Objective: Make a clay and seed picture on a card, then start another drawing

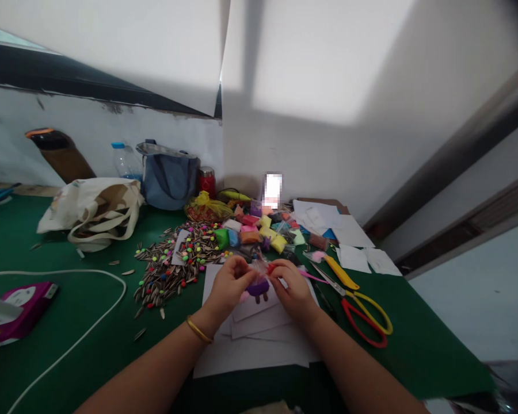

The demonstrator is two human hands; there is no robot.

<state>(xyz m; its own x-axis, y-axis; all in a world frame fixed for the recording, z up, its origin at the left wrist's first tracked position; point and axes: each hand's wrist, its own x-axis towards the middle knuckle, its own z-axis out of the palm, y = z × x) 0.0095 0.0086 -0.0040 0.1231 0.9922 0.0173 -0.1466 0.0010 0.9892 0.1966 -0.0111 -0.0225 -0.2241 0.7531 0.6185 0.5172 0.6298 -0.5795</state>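
Note:
Both my hands meet over a stack of white paper [259, 345], pinching a small clear plastic bag [261, 268] with something red at its right side. My left hand [229, 287], below which a gold bangle circles the wrist, is closed on the bag's left edge. Closed on the red end is my right hand [294, 290]. Just beneath the fingers, a purple clay shape [258, 288] with two brown legs lies on the top sheet, partly hidden. A pink piece shows beside my left fingers.
Sunflower seeds [166, 282] mixed with coloured balls spread at left. Bagged clay packets [250, 236] pile up behind my hands. Scissors [358, 307] and a yellow cutter [341, 272] lie right. A white cable [116, 282], tote bag [95, 213] and magenta box [19, 310] occupy the left.

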